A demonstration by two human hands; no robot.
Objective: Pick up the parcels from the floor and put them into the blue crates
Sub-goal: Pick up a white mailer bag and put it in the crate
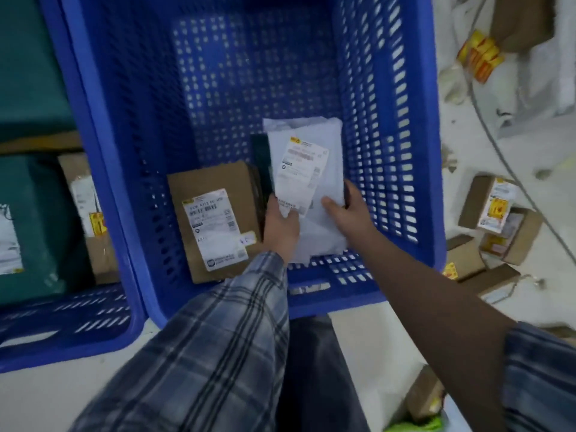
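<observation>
A big blue perforated crate (389,88) fills the middle of the view. Inside it lies a brown cardboard parcel (215,219) with a white label. Both my hands are inside the crate on a white plastic mailer (308,163) with a shipping label. My left hand (280,229) grips its lower left edge, thumb on top. My right hand (346,213) holds its right side, thumb on the front and fingers behind. A dark flat item (260,160) shows just behind the mailer's left edge.
A second blue crate (62,319) at the left holds green bags and a brown box (90,213). Several small brown parcels (495,213) lie on the white floor at the right, with more packages (480,54) and a thin cable further back.
</observation>
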